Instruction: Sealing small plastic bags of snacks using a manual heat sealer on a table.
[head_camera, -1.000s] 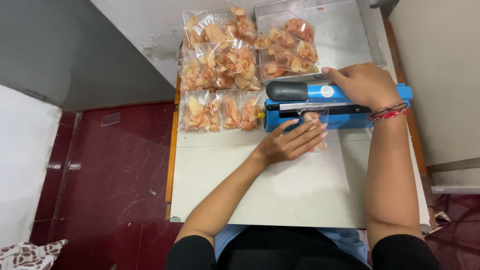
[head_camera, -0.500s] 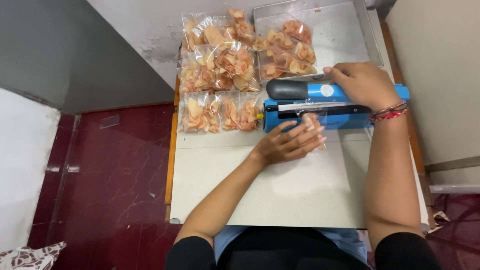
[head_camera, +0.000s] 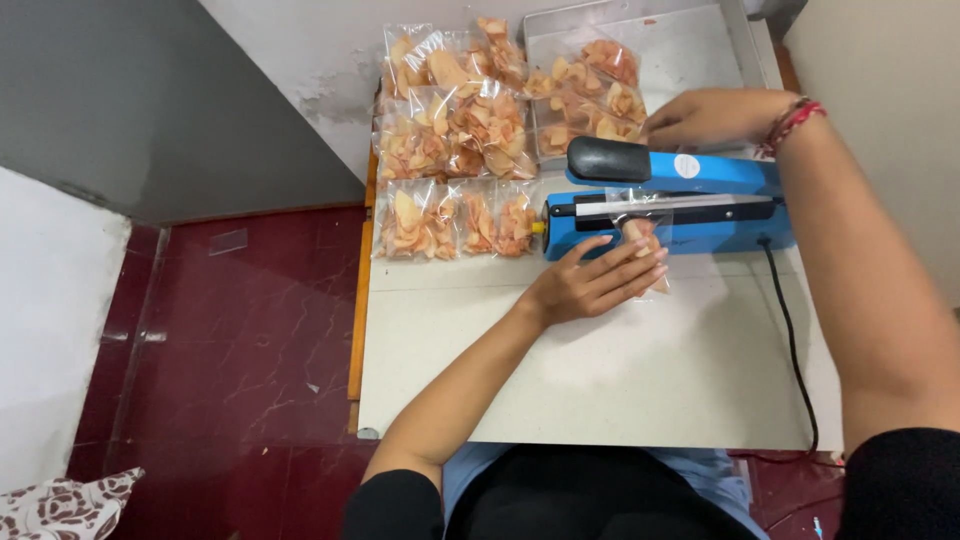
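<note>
A small home-style snack-packing spot: blue heat sealer, sealed chip bags, worn table, red tiled floor.

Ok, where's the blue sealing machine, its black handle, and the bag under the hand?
blue sealing machine (head_camera: 700, 230), head view, front of its base.
black handle (head_camera: 608, 160), head view, its middle.
clear bag (head_camera: 640, 205), head view, top edge.

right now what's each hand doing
Left hand: open, flat on the clear snack bag in the blue sealer.
Right hand: above the sealer's raised arm; grip cannot be told.
</note>
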